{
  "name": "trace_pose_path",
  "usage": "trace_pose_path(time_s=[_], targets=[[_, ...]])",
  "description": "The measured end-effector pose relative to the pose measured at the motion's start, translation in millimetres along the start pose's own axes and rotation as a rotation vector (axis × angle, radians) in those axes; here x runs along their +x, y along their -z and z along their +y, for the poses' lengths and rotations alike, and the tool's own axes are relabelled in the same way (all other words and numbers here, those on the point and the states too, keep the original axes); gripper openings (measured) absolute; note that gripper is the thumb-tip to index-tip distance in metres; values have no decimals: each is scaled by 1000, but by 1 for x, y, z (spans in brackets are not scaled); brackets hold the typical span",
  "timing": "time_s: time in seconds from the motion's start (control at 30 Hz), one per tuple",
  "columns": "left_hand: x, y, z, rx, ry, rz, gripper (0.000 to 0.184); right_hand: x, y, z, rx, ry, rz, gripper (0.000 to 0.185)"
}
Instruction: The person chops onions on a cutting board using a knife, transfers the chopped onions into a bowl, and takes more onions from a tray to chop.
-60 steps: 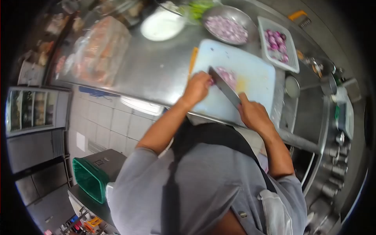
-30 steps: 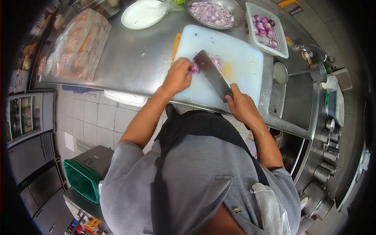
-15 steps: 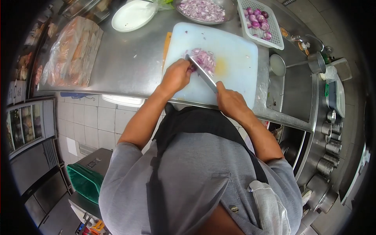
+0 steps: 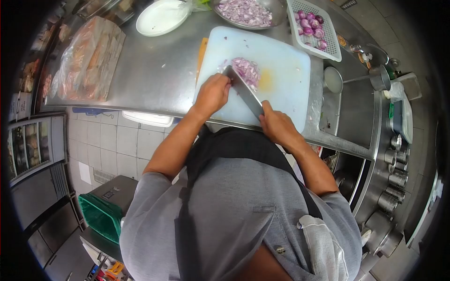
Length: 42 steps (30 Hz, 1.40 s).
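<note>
My right hand point(image 4: 280, 126) is closed round the handle of a kitchen knife point(image 4: 246, 93). The blade slants up and left over the white cutting board point(image 4: 281, 98), its flat side showing. Beside the tip, my left hand point(image 4: 213, 94) rests on the board with fingers curled together; whatever they hold is hidden by the fingers and blade. Just beyond the blade lies a heap of chopped red onion point(image 4: 247, 71), with a few stray bits farther up the board.
Behind the board sit a metal bowl point(image 4: 277, 8) of chopped onion and a white basket point(image 4: 333, 50) of peeled onions. A white plate point(image 4: 161, 18) and a plastic-wrapped stack point(image 4: 89, 61) are to the left. A sink point(image 4: 351, 112) lies right.
The knife blade has tilted, showing more of its flat side, and its edge has come against the chopped heap. My left hand has shifted only slightly.
</note>
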<state>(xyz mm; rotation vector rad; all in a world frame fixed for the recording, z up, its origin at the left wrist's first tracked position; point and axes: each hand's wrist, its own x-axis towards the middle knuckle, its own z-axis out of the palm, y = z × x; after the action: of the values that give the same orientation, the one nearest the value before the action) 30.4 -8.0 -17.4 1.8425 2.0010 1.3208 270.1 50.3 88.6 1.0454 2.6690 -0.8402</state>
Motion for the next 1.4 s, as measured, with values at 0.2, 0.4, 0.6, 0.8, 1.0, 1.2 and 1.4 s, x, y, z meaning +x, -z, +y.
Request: trace_pose_path(time_s=[0.2, 0.4, 0.6, 0.8, 1.0, 1.2, 1.4], targets=[[0, 18, 9, -187, 110, 58, 12, -18, 33, 26, -82, 147, 189, 24], [44, 67, 26, -66, 218, -375, 72, -25, 75, 55, -393, 308, 305, 33], [82, 20, 28, 275, 316, -806, 102, -20, 84, 51, -461, 436, 233, 26], [53, 8, -3, 359, 248, -417, 118, -49, 98, 118, -199, 106, 241, 31], [-11, -9, 28, 563, 60, -436, 132, -36, 36, 168, -174, -278, 441, 39], [76, -10, -23, 382, 84, -327, 125, -2, 57, 143, -47, -48, 387, 34], [134, -24, -67, 325, 149, -356, 109, 89, 52, 100, -144, 107, 406, 35]])
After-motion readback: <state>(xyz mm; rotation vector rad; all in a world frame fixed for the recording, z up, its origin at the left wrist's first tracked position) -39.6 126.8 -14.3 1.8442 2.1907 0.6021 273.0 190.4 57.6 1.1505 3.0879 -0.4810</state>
